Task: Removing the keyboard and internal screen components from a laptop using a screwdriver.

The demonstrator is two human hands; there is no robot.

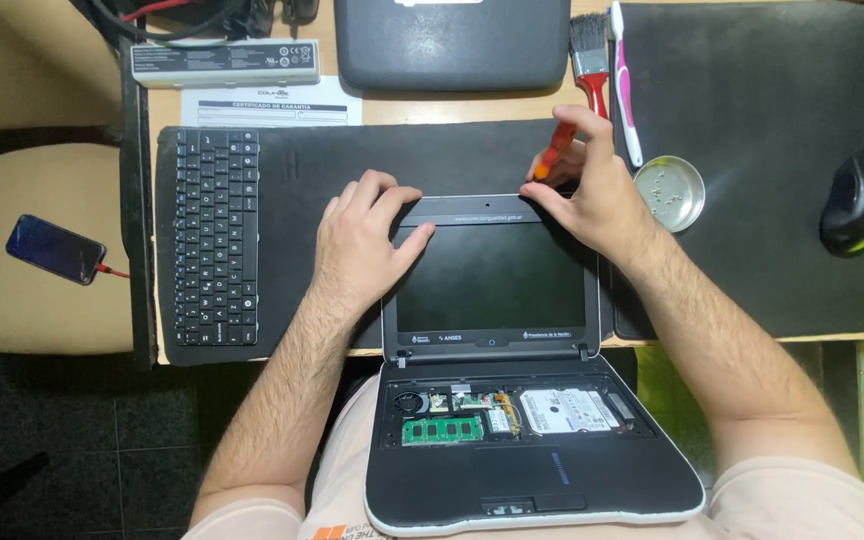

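Observation:
A small laptop lies opened flat, its screen (490, 275) on the dark desk mat and its base (532, 470) on my lap. The base has no keyboard, so a green memory stick, a fan and a hard drive (564, 410) show. My left hand (364, 240) presses on the top left corner of the screen bezel. My right hand (592, 185) holds a small orange-handled tool (554, 150) with its tip at the bezel's top right edge.
The removed black keyboard (215, 235) lies on the mat at left. A round metal dish (670, 192) with small screws, a paintbrush (590, 55), a pink toothbrush (624, 80) and a black mouse (857, 202) sit at right. A battery pack (224, 62), a dark case (452, 42) and a phone (55, 249) on a chair.

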